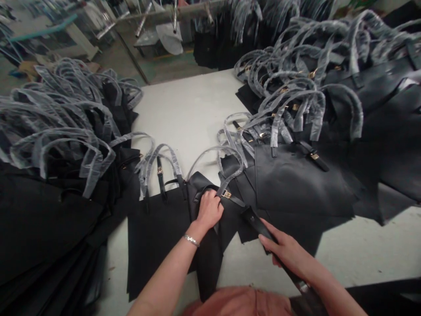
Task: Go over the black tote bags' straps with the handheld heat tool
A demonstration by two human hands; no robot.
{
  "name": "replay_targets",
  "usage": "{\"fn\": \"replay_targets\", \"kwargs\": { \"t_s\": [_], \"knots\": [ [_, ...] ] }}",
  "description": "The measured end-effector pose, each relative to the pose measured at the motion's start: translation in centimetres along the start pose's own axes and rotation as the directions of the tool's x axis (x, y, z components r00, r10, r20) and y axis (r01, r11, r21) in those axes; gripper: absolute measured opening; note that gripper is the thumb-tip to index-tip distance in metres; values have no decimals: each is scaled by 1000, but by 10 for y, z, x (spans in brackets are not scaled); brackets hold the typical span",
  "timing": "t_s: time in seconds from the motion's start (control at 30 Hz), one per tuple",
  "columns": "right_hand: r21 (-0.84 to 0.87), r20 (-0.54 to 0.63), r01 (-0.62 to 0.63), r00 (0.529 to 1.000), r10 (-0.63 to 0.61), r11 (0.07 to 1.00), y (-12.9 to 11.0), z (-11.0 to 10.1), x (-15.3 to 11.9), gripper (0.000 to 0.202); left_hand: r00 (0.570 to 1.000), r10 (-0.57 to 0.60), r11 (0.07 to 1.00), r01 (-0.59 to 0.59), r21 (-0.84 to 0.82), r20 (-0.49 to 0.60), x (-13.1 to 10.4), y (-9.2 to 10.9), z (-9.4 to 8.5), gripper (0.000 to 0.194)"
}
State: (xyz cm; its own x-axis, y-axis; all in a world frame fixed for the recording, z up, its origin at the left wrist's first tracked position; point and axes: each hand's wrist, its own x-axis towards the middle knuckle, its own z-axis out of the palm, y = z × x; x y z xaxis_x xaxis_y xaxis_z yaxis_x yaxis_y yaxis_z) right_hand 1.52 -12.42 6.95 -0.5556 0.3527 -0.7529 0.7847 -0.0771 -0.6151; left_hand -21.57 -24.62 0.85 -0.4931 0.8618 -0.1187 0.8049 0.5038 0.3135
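Note:
My left hand (209,211), a bracelet on its wrist, is closed on a black bag panel (210,263) near its top edge. The panel hangs folded below my fingers, and its plastic-wrapped handle (234,177) loops up behind them. Beside my fingertips a small strap with a gold buckle (226,194) points right. My right hand (279,245) is wrapped round a long black strap (258,226), whose wide end with a small round mark reaches toward the buckle strap. Under my left wrist lies a flat black bag panel (158,237) with wrapped handles.
A tall pile of black bag panels (49,197) with wrapped handles stands at the left. More panels (296,180) overlap at the right on the white table (184,109). Behind the table, a metal rack (164,17) holds hanging black pieces (213,44).

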Motion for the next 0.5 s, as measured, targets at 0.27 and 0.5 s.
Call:
{"fn": "replay_targets", "kwargs": {
  "t_s": [0.27, 0.5],
  "knots": [
    [-47, -329, 108, 937, -118, 993, -23, 1, 12, 73, 999, 41, 998, -40, 55, -21, -5, -7, 8, 12],
    [-84, -167, 9, 986, -23, 996, -3, -5, -11, 68, 999, 28, 998, -26, 55, -29, -5, -6, 10, 13]
  ]
}}
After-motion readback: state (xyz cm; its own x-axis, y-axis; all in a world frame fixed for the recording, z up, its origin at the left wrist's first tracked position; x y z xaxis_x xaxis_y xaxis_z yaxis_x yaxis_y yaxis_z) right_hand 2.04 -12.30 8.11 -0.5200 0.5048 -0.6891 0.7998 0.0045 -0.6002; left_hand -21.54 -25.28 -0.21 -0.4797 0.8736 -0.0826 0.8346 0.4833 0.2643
